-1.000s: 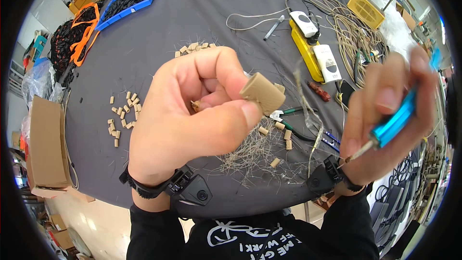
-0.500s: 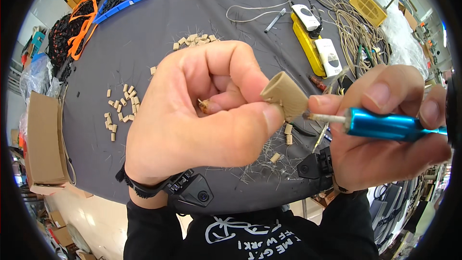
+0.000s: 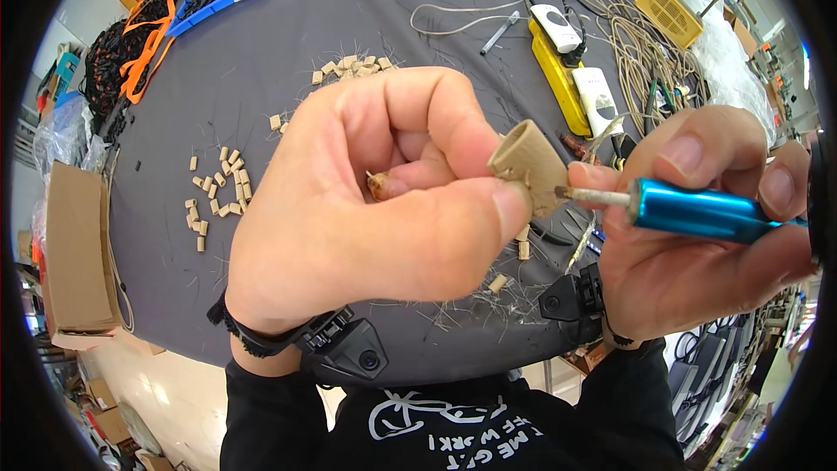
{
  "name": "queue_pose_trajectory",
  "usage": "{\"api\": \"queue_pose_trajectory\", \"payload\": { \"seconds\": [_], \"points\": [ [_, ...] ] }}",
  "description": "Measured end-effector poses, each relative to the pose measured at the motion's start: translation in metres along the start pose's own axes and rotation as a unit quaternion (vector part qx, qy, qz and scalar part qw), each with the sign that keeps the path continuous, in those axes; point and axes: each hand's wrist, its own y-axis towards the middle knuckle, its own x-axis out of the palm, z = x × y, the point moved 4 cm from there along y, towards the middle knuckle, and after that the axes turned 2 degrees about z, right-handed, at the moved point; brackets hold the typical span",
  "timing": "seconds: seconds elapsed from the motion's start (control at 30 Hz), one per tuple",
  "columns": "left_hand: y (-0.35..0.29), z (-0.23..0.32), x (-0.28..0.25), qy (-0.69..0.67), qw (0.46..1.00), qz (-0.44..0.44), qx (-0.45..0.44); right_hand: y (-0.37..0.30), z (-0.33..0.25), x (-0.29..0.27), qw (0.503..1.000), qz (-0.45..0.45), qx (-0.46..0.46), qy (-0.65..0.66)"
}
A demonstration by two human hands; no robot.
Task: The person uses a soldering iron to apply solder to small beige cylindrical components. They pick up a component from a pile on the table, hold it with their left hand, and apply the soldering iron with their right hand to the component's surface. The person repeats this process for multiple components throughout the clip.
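Between its thumb and forefinger, my left hand (image 3: 375,201) pinches a short tan tube (image 3: 545,173), its open end tilted up and leftward. A small brown bit with a thin point (image 3: 377,185) shows at my left hand's curled fingers; I cannot make out what it is. At the right, the fingers of my right hand (image 3: 697,209) are wrapped round a pen-like tool with a shiny blue barrel (image 3: 697,211). Its thin pale rod ends in a dark tip, which meets the lower right side of the tube or lies just beside it.
Small tan tubes (image 3: 235,176) lie scattered on the grey-covered table (image 3: 261,44), with thin wire-like strands. A blue tray (image 3: 228,4) of black pieces stands far left, above a cardboard box (image 3: 78,249). A yellow power strip (image 3: 562,78), pen (image 3: 500,33) and coiled cables (image 3: 649,44) lie far right.
My left hand and the tube have moved slightly right and up. The tool's tip has risen slightly along the tube's side. Both grips stay the same.
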Motion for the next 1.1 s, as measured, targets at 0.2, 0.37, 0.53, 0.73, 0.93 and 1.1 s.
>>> {"api": "queue_pose_trajectory", "payload": {
  "seconds": [0.2,0.37,0.53,0.73,0.93,1.1],
  "points": [
    [0.0003,-0.0006,0.0002,-0.005,1.000,-0.001,-0.003,0.0006,-0.0001,-0.0002,1.000,-0.006,0.000,-0.022],
    [0.0004,-0.0003,-0.0001,0.000,1.000,-0.003,-0.008,0.0007,-0.0004,0.0006,1.000,-0.008,-0.001,-0.030],
    [0.0006,-0.0006,0.0002,0.003,1.000,-0.003,0.000,0.0014,-0.0020,-0.0008,0.999,-0.007,-0.003,-0.046],
    [0.0005,-0.0004,0.0008,-0.002,1.000,-0.006,-0.001,0.0015,-0.0018,-0.0001,0.999,0.003,0.002,-0.046],
    [0.0009,-0.0015,-0.0010,0.007,1.000,-0.008,0.005,0.0002,-0.0009,0.0024,0.999,0.020,0.007,-0.048],
    [0.0008,-0.0003,-0.0007,0.014,1.000,-0.010,0.000,0.0002,0.0002,-0.0011,0.999,-0.015,0.001,-0.039]
  ]
}}
